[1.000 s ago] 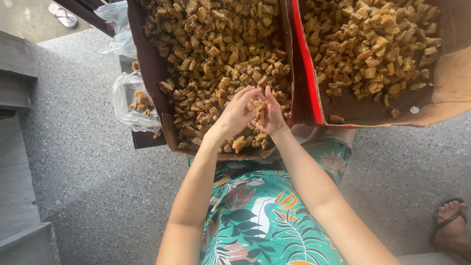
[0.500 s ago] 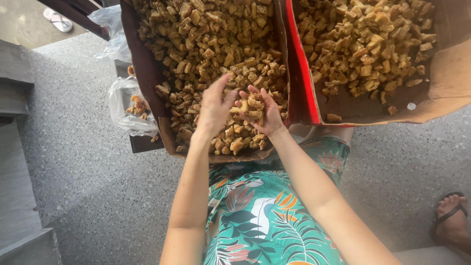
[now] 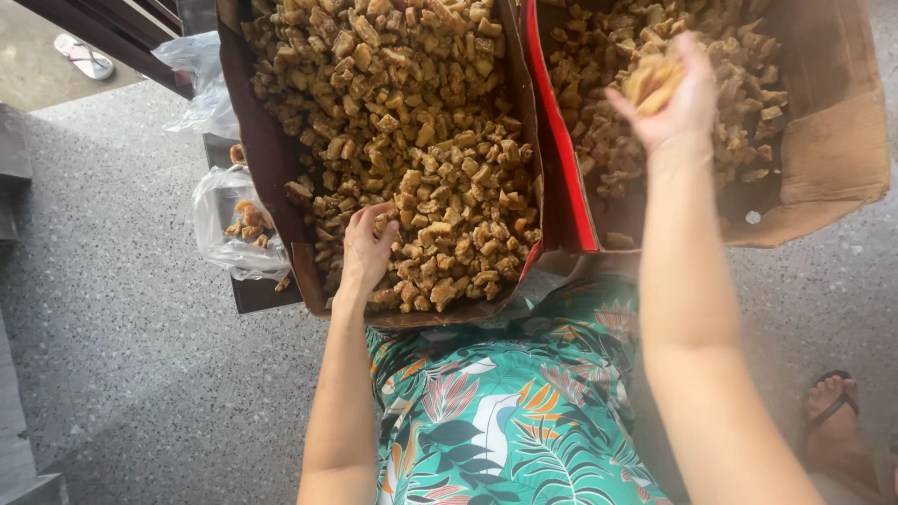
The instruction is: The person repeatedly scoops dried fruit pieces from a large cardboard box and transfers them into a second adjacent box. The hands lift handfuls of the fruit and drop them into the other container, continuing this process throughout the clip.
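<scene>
Item 1. Left cardboard box [image 3: 271, 159]: open-topped, dark brown walls, filled almost to the rim with small golden-brown chunks [image 3: 412, 122]. The near edge rests over the person's lap.

Item 2. Right cardboard box [image 3: 832, 150]: open-topped, plain tan walls, with a red edge [image 3: 559, 150] along the side that touches the left box. It holds the same kind of brown chunks, heaped less deep; bare cardboard shows at the near right corner.

Item 3. Left hand [image 3: 367, 251]: lies on the chunks at the near left corner of the left box, fingers curled down into the pile. Whether the grip is pinching a piece cannot be told.

Item 4. Right hand [image 3: 675, 98]: raised over the right box, grip cupped and pressed together around a small handful of chunks [image 3: 652, 82], which show between thumb and fingers.

Item 5. Clear plastic bag [image 3: 232, 229]: just left of the left box, crumpled, a few orange-brown pieces inside.

Item 6. Second clear plastic bag [image 3: 196, 84]: further back on the left, beside the box wall; contents cannot be made out.

Item 7. Speckled grey floor [image 3: 122, 309], beneath everything; a sandalled foot [image 3: 832, 425] at the lower right, a light sandal [image 3: 82, 56] at the upper left.
</scene>
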